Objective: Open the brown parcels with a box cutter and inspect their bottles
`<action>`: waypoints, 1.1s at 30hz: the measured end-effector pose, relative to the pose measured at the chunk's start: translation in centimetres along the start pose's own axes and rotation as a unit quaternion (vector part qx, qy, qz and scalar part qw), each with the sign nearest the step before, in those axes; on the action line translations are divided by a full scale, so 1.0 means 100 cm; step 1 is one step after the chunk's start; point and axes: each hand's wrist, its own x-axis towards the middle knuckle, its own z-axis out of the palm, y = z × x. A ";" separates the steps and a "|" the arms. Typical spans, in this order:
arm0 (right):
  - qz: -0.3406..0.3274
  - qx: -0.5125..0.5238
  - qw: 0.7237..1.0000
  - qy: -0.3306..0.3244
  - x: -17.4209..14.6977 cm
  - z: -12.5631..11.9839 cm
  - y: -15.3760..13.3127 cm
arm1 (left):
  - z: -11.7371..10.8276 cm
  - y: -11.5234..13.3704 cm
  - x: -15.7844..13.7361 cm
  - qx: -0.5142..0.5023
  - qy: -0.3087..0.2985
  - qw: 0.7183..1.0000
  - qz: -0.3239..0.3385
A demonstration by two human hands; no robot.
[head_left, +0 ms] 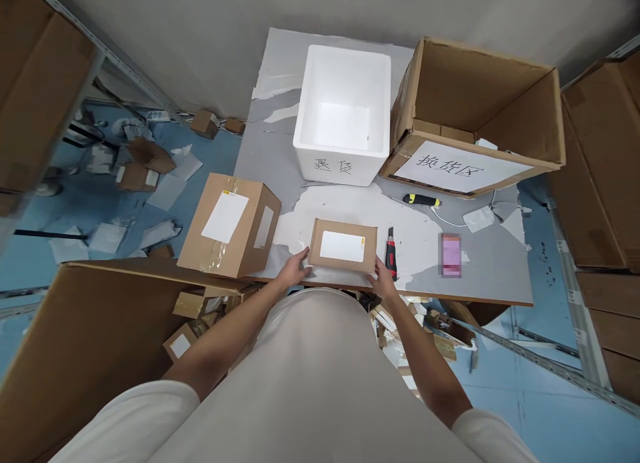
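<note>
A small cardboard box [316,255] with a white label on top lies at the table's front edge, right before my body. At its left end my left hand [294,269] grips the near corner. My right hand [383,280] grips the opposite end, fingers against the box's right side. Just beyond the right hand lies a red and black utility knife [391,255], its blade end pointing away from me. To the left stands a larger taped cardboard box [255,203] with white labels.
A white foam box [345,166] and a big open carton [520,183] with handwritten signs stand at the back. A yellow-black tool [421,200] and a blurred pink item [451,255] lie on the table [490,276]. Below are an open carton [100,329] and scattered packaging.
</note>
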 end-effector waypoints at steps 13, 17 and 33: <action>-0.010 -0.166 0.982 0.089 0.033 -0.019 -0.060 | -0.007 0.070 0.013 0.132 0.097 0.986 0.039; -0.009 -0.187 0.978 0.092 0.059 -0.017 -0.069 | -0.004 0.082 0.032 0.160 0.103 0.981 0.020; 0.210 -0.291 0.930 0.078 0.047 -0.051 0.013 | 0.023 0.090 0.023 0.222 0.239 0.942 0.079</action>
